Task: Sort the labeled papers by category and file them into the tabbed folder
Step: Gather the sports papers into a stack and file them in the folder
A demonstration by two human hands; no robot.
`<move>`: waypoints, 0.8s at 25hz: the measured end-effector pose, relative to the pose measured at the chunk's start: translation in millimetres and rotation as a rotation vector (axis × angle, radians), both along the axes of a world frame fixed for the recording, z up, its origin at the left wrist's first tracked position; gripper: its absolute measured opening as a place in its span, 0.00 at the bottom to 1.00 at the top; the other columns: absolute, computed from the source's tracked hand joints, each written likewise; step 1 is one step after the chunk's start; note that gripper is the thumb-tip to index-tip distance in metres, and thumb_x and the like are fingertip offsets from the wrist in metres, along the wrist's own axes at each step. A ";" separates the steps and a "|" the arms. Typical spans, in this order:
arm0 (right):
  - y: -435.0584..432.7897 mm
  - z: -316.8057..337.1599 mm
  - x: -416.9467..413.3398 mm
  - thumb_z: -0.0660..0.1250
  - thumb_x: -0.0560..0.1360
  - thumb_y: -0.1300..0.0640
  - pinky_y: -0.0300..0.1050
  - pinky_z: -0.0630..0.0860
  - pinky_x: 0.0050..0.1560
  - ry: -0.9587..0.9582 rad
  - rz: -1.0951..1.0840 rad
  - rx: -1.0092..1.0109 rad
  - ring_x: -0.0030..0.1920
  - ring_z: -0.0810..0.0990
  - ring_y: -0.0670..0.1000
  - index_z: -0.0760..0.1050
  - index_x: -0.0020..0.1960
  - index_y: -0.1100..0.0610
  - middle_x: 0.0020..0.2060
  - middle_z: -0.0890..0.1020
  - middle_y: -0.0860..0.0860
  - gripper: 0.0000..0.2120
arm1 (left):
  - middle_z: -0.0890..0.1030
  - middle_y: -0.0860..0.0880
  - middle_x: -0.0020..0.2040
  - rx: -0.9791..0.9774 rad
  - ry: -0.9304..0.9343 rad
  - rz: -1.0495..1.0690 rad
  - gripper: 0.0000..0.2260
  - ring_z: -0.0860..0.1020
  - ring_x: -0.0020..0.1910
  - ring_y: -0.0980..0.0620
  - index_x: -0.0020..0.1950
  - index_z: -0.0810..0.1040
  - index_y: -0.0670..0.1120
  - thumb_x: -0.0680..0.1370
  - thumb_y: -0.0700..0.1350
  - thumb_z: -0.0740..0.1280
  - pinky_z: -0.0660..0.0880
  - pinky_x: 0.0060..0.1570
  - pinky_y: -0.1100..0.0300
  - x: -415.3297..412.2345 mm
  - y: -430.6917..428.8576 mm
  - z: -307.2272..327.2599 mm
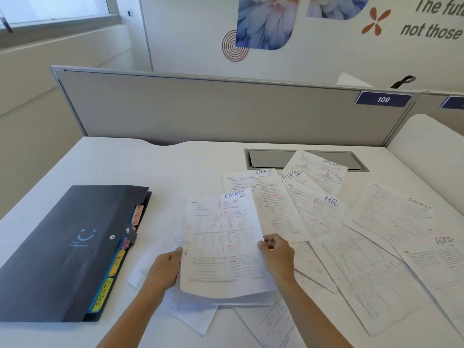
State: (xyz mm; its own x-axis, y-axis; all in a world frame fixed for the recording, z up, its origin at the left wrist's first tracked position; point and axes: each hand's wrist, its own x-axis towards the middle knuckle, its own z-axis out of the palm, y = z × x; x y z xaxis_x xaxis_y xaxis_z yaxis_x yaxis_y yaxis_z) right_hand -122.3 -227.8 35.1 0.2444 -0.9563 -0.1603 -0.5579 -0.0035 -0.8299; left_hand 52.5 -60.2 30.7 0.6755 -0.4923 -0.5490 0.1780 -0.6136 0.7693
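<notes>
Holding a SPORTS sheet (223, 242) just above the counter (175, 167), the left hand (165, 270) grips its left edge and the right hand (277, 257) pinches its right edge; its long axis points away from the person, heading farthest; 3 more SPORTS pages (266, 197), 2 ADMIN pages (439, 257) and 1 HR page (324, 217) lie spread to the right; the closed folder (67, 252) lies left, its 4 tabs (103, 293) facing the papers.

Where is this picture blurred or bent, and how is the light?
Head view: the wide lens skews the grey desk partition; the print on the white SPORTS sheet, gripped by the left hand and right hand, is smeared, though its handwritten label reads; light is soft, shadows faint.
</notes>
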 end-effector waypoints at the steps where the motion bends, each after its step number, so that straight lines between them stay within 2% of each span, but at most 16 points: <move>1: 2.3 -3.3 1.7 0.67 0.75 0.60 0.27 0.65 0.33 0.029 0.022 0.006 0.39 0.76 0.47 0.78 0.51 0.61 0.40 0.81 0.51 0.06 | 0.83 0.35 0.45 0.006 0.000 -0.002 0.25 0.82 0.42 0.40 0.47 0.80 0.37 0.80 0.57 0.56 0.78 0.50 0.48 0.3 -0.5 -0.8; 3: 3.8 -5.5 4.5 0.67 0.76 0.61 0.28 0.66 0.33 0.071 0.035 -0.043 0.41 0.77 0.48 0.77 0.53 0.62 0.42 0.82 0.53 0.07 | 0.85 0.40 0.45 0.015 -0.023 -0.018 0.17 0.83 0.45 0.40 0.49 0.81 0.42 0.80 0.54 0.59 0.79 0.52 0.46 -2.1 -1.9 1.5; 5: -3.7 -3.6 5.6 0.66 0.76 0.60 0.34 0.71 0.41 0.116 0.002 -0.174 0.47 0.78 0.52 0.76 0.57 0.61 0.48 0.81 0.54 0.10 | 0.84 0.47 0.48 0.024 -0.062 -0.052 0.06 0.83 0.45 0.45 0.52 0.78 0.48 0.78 0.47 0.66 0.80 0.48 0.50 -5.2 -2.3 6.6; 7: -23.6 -0.3 4.4 0.67 0.76 0.60 0.41 0.71 0.47 0.207 -0.057 -0.281 0.54 0.75 0.56 0.73 0.62 0.62 0.54 0.77 0.56 0.15 | 0.83 0.49 0.48 0.038 -0.100 -0.078 0.06 0.82 0.44 0.49 0.53 0.76 0.50 0.77 0.44 0.68 0.78 0.40 0.58 -6.5 -2.2 8.0; 9: -52.8 2.7 -0.3 0.68 0.75 0.56 0.47 0.72 0.54 0.390 -0.127 -0.273 0.60 0.71 0.60 0.67 0.67 0.64 0.60 0.73 0.60 0.24 | 0.82 0.50 0.45 0.021 -0.126 -0.060 0.05 0.81 0.41 0.51 0.50 0.76 0.51 0.77 0.42 0.68 0.75 0.36 0.61 -5.7 -0.8 7.7; 11: -78.0 4.6 -6.8 0.70 0.73 0.50 0.53 0.71 0.61 0.605 -0.122 -0.182 0.63 0.69 0.63 0.57 0.73 0.66 0.65 0.69 0.63 0.37 | 0.84 0.49 0.45 -0.011 -0.087 -0.022 0.04 0.82 0.41 0.50 0.48 0.77 0.50 0.76 0.41 0.69 0.78 0.40 0.57 -3.9 2.2 7.6; 13: -93.7 1.9 -10.4 0.72 0.71 0.46 0.55 0.68 0.64 0.684 -0.062 -0.119 0.66 0.67 0.64 0.49 0.75 0.67 0.68 0.66 0.65 0.47 | 0.85 0.49 0.45 -0.026 -0.037 0.006 0.05 0.84 0.42 0.48 0.48 0.78 0.49 0.75 0.41 0.70 0.80 0.47 0.50 -0.5 5.7 6.5; 15: -103.7 -2.4 -9.9 0.73 0.70 0.46 0.55 0.67 0.65 0.681 -0.035 -0.097 0.66 0.67 0.64 0.51 0.74 0.67 0.68 0.66 0.64 0.47 | 0.85 0.49 0.45 -0.021 -0.021 0.025 0.05 0.84 0.43 0.47 0.49 0.79 0.48 0.75 0.42 0.71 0.80 0.49 0.49 3.9 8.3 5.7; 17: -109.6 -3.0 -9.7 0.74 0.69 0.46 0.55 0.68 0.64 0.661 -0.050 -0.051 0.65 0.68 0.63 0.58 0.69 0.66 0.66 0.67 0.64 0.41 | 0.85 0.48 0.45 -0.022 -0.019 0.049 0.04 0.83 0.44 0.47 0.48 0.79 0.47 0.74 0.42 0.71 0.80 0.50 0.48 6.1 9.9 5.3; 20: -109.1 1.5 -9.6 0.75 0.69 0.49 0.54 0.69 0.63 0.617 -0.135 0.047 0.63 0.67 0.62 0.60 0.65 0.65 0.64 0.67 0.65 0.36 | 0.84 0.48 0.47 -0.018 -0.037 0.067 0.03 0.83 0.44 0.47 0.47 0.79 0.48 0.74 0.42 0.71 0.80 0.45 0.52 4.1 12.5 6.4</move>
